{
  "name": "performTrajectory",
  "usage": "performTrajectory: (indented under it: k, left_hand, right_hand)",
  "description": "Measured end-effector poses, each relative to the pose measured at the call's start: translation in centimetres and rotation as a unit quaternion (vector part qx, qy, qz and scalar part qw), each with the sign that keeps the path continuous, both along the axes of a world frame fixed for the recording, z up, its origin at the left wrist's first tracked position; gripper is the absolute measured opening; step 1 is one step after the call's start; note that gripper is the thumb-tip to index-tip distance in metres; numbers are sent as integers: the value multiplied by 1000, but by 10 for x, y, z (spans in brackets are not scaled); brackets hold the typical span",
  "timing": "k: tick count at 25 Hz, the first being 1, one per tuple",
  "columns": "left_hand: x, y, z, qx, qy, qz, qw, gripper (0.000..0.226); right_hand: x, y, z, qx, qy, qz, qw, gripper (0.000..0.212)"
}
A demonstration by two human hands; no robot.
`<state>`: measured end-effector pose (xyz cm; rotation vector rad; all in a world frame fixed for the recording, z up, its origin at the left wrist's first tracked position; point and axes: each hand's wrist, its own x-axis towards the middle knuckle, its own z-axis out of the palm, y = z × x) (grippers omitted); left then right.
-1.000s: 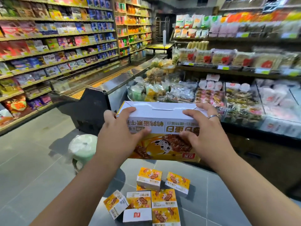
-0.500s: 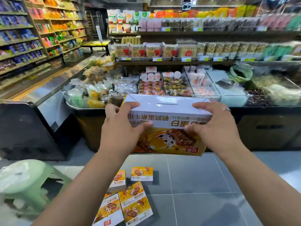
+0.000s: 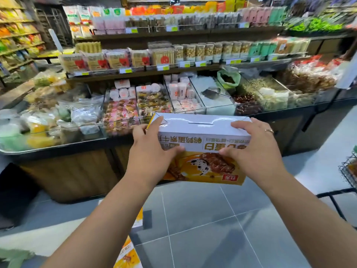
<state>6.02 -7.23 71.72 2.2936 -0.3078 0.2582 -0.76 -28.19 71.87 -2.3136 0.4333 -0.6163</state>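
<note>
A large white and yellow snack carton (image 3: 201, 132), printed upside down with a spotted egg picture, hangs in the air in front of me. My left hand (image 3: 152, 153) grips its left end, thumb on the front face and fingers over the top. My right hand (image 3: 253, 151), with a ring on one finger, grips its right end the same way. The carton is held level above the grey tiled floor, in front of a bulk snack counter (image 3: 77, 171).
Clear bins of wrapped sweets (image 3: 119, 113) and loose snacks (image 3: 249, 103) line the counter, with stocked shelves (image 3: 173, 53) above. Small yellow boxes (image 3: 127, 254) lie on the floor by my left arm. A wire basket rack (image 3: 347, 171) stands at the right edge.
My view has swung right along the snack counter with the carton still gripped in both hands. The green stool and most floor boxes have slid out of sight to the left.
</note>
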Motion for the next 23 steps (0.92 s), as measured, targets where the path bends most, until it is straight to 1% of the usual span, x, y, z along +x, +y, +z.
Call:
performTrajectory:
  k: [2, 7, 12, 17, 23]
  left_hand:
    - [5, -57, -3, -4, 3, -25, 1000, 89]
    - [14, -184, -2, -21, 5, -101, 995, 75]
    - [36, -296, -5, -1, 9, -182, 983, 75]
    - [67, -415, -22, -3, 14, -271, 962, 74]
    - [110, -568, -32, -6, 21, -383, 923, 73]
  right_hand:
    - [-5, -53, 1, -7, 6, -19, 1000, 66]
    - [-24, -166, 2, 9, 17, -88, 996, 65]
    - [-35, -261, -10, 13, 17, -154, 988, 64]
    - [-38, -355, -22, 1, 18, -234, 972, 65]
    - [-26, -462, -29, 14, 16, -348, 937, 61]
